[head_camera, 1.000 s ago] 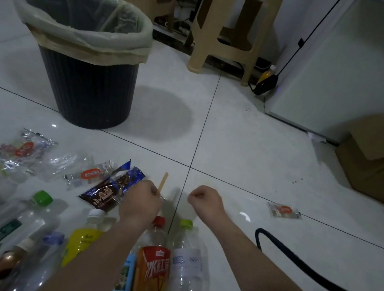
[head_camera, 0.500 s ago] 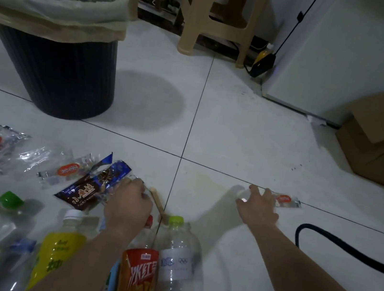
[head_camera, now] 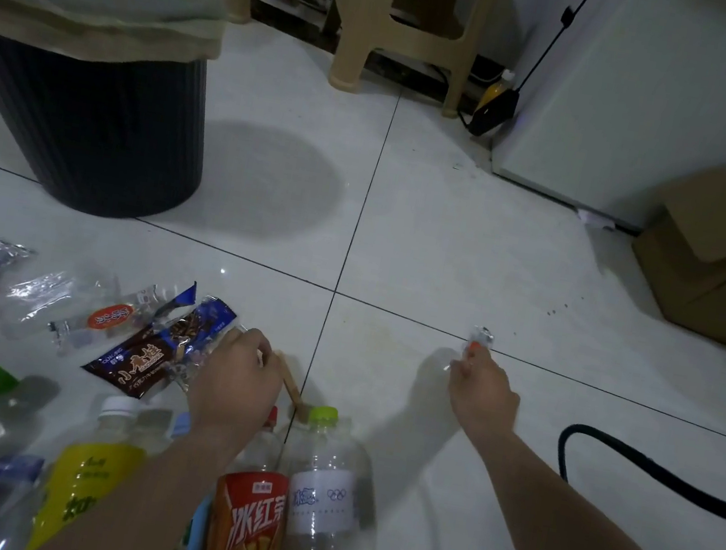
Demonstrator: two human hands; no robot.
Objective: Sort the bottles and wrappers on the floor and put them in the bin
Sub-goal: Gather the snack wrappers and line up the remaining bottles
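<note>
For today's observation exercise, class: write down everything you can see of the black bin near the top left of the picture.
The black bin stands upright on the pale tiled floor, at the far left, cut off by the picture's left and top edges. Its wall is dark and ribbed with fine vertical ridges, and looks like plastic. A thin, translucent, pale liner bag is folded over the rim and hangs crumpled round the top. Its mouth is open. Neither hand touches it; the wrappers lie apart from it.

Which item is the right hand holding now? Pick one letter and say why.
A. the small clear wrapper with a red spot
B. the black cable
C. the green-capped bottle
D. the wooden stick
A: the right hand pinches the small clear wrapper, raised above its fingers, while the green-capped bottle and black cable lie on the floor and the wooden stick is at the left hand.
</note>
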